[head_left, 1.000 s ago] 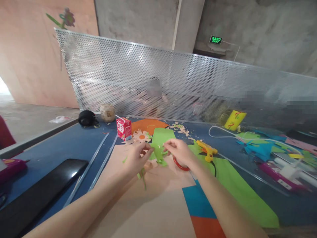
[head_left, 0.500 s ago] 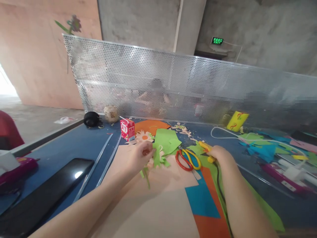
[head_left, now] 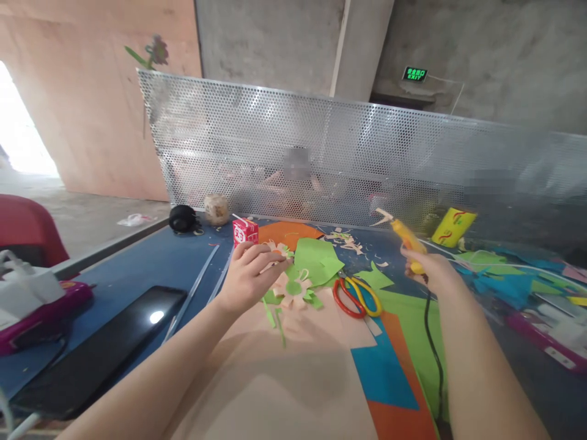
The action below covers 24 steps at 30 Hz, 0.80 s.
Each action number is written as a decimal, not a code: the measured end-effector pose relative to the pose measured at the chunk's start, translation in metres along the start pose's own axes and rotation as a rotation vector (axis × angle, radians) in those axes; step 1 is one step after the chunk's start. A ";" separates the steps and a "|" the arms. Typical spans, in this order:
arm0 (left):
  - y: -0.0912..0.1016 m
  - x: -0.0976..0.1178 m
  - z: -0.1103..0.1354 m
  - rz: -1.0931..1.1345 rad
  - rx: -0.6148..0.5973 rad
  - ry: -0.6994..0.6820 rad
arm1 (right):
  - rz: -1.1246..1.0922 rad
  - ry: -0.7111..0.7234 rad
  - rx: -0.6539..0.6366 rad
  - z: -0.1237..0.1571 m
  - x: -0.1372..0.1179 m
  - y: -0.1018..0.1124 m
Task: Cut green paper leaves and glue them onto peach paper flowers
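Concrete wall (head_left: 270,43) and a perforated metal screen (head_left: 257,122) stand beyond both hands, with a blue table (head_left: 151,269) beneath them. The right hand (head_left: 431,269) is wrapped around a yellow glue gun (head_left: 408,237), raised off the table, and pale paper scraps (head_left: 385,216) seem to cling to the nozzle, just ahead of that grip. Those scraps could fall, or smear stray glue, if the nozzle is brought inward uncleaned. The left hand (head_left: 252,272) hangs with fingers loosely bent; whether its fingertips pinch anything, I cannot tell. Close to the right of those fingertips lies a pale paper flower (head_left: 293,288) with a green centre, a green sheet (head_left: 316,252) just beyond; a careless brush of the palm could shift or crease its petals. Between the two grips rest scissors (head_left: 355,294), and the dark cord (head_left: 427,324) hanging below the right hand might snag them if that arm swings across. Should the gun be hot, left fingers this near the flower risk a burn
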<state>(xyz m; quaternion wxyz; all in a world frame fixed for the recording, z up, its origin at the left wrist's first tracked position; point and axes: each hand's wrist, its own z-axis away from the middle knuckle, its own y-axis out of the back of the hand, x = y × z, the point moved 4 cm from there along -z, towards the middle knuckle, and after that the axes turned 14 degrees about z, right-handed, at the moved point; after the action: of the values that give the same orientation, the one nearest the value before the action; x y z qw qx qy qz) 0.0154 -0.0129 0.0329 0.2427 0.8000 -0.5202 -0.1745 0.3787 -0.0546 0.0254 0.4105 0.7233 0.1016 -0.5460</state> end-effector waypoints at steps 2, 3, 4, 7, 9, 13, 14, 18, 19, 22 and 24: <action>-0.001 0.000 -0.001 -0.037 -0.022 0.009 | -0.064 -0.023 -0.079 0.002 -0.004 -0.009; -0.003 0.000 -0.001 -0.038 -0.029 0.015 | -0.075 -0.041 -0.094 0.003 -0.005 -0.013; -0.005 0.000 -0.001 -0.028 -0.028 0.017 | -0.089 -0.043 -0.091 0.004 -0.005 -0.016; -0.011 -0.001 0.000 0.032 -0.002 0.013 | -0.112 0.000 -0.014 0.003 -0.004 -0.021; -0.016 -0.001 0.001 0.084 -0.001 0.028 | -0.126 0.052 0.003 0.001 -0.003 -0.024; -0.021 0.004 -0.001 0.171 -0.036 0.130 | -0.145 0.135 -0.006 0.002 -0.008 -0.026; -0.021 0.007 -0.003 0.186 -0.049 0.159 | -0.152 0.160 -0.007 0.003 -0.010 -0.026; -0.021 0.013 -0.006 0.238 -0.146 0.246 | -0.172 0.246 -0.084 0.007 -0.017 -0.031; -0.022 0.013 -0.006 0.256 -0.175 0.266 | -0.173 0.245 -0.120 0.008 -0.017 -0.035; -0.030 0.007 -0.001 0.344 -0.219 0.339 | -0.187 0.242 -0.196 0.015 -0.020 -0.047; -0.036 0.002 0.003 0.437 -0.199 0.382 | -0.214 0.269 -0.265 0.025 -0.027 -0.058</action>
<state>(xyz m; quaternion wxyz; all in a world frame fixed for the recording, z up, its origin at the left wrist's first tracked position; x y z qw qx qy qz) 0.0416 -0.0025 0.0095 0.4452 0.6598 -0.6052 -0.0147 0.3157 -0.0268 0.0194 0.4245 0.7145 0.3026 -0.4666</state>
